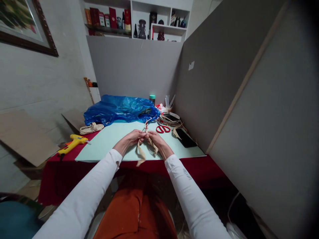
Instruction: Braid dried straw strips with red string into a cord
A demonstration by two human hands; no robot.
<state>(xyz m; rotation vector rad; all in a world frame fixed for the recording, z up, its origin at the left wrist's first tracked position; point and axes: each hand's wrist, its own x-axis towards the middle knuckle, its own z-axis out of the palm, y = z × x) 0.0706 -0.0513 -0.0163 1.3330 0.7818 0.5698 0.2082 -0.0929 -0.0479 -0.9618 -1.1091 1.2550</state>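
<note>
Close together above the pale green sheet [99,151], my left hand [134,136] and my right hand [157,140] pinch a small bundle of tan dried husk strips [141,153]. Both hands are closed, with the fingertips meeting at the bundle's middle. Thin ends with a bit of red [146,124] stick up beyond the fingers. Loose, wide strips hang down below both palms. How the strips are joined is hidden by my fingers. Red-handled scissors [163,129] lie just right of my right hand.
A blue plastic bag [117,108] spreads across the back. At left are a woven slipper [91,128] and a yellow glue gun [74,142] on the red tablecloth [199,171]. A black phone [184,138] lies right, below a grey partition [214,73]. A green-lidded jar [152,98] stands behind.
</note>
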